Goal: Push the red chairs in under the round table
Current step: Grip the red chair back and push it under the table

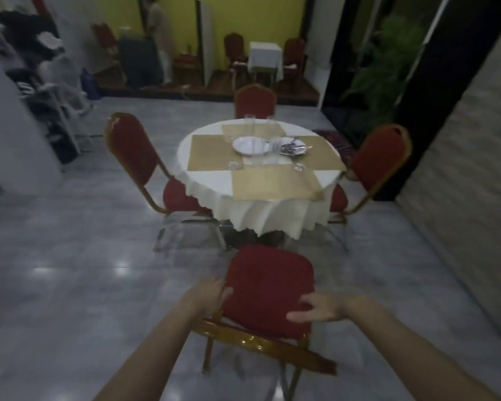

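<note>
Nearest chair (pixel 268 280) before round table (pixel 261 195), three chairs around.

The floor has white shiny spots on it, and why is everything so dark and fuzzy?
In the head view, the spots are glare from lights bouncing off the glossy floor; the room is dim, so colours look dull; the whole picture is soft, blurriest at the left edge; the wide lens bends the edges, so the wall leans.

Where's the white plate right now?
In the head view, the white plate sits near the middle of the round table, on a tan placemat, with drinking glasses behind it.
</note>
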A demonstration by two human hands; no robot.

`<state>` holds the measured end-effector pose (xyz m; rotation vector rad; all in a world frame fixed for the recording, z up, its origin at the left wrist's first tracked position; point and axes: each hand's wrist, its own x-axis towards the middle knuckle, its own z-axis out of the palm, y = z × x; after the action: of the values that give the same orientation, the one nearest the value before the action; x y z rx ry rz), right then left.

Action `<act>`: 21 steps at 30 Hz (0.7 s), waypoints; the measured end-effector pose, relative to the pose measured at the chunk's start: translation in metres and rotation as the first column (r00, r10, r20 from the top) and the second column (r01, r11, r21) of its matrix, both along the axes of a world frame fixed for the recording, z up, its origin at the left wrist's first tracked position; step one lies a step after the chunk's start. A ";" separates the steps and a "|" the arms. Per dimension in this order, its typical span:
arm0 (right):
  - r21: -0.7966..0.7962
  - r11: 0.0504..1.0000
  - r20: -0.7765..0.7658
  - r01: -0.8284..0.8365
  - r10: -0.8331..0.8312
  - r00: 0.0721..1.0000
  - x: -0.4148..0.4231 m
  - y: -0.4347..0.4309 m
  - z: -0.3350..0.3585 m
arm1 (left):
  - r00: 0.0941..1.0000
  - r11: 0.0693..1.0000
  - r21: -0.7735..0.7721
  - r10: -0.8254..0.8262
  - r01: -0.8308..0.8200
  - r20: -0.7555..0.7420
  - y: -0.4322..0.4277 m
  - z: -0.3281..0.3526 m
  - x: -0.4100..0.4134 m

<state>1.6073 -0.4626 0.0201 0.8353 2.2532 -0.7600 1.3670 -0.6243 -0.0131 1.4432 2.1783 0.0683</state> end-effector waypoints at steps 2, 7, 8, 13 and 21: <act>-0.057 0.998 -0.011 0.005 -0.006 1.000 0.015 -0.016 0.003 | 0.998 1.000 -0.002 -0.009 0.010 0.058 -0.003 -0.008 0.008; 0.057 0.977 -0.008 -0.205 0.206 0.979 0.024 -0.061 -0.003 | 0.992 0.999 0.047 -0.001 -0.005 0.130 -0.031 -0.023 0.014; 0.114 0.959 -0.022 -0.258 0.262 0.965 0.023 -0.065 -0.011 | 0.992 0.998 0.057 0.011 -0.019 0.123 -0.040 -0.022 0.014; 0.261 0.876 0.016 -0.406 0.417 0.909 0.018 -0.071 -0.018 | 0.995 0.984 0.166 -0.076 0.064 0.065 -0.070 -0.026 0.004; 0.281 0.844 0.061 -0.456 0.459 0.886 0.024 -0.038 -0.020 | 0.993 0.977 0.188 -0.091 0.104 -0.076 -0.068 -0.021 0.029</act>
<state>1.6312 -0.5005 -0.0003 0.3782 2.4680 -0.2124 1.3956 -0.6924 -0.0339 1.6795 2.1999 0.2023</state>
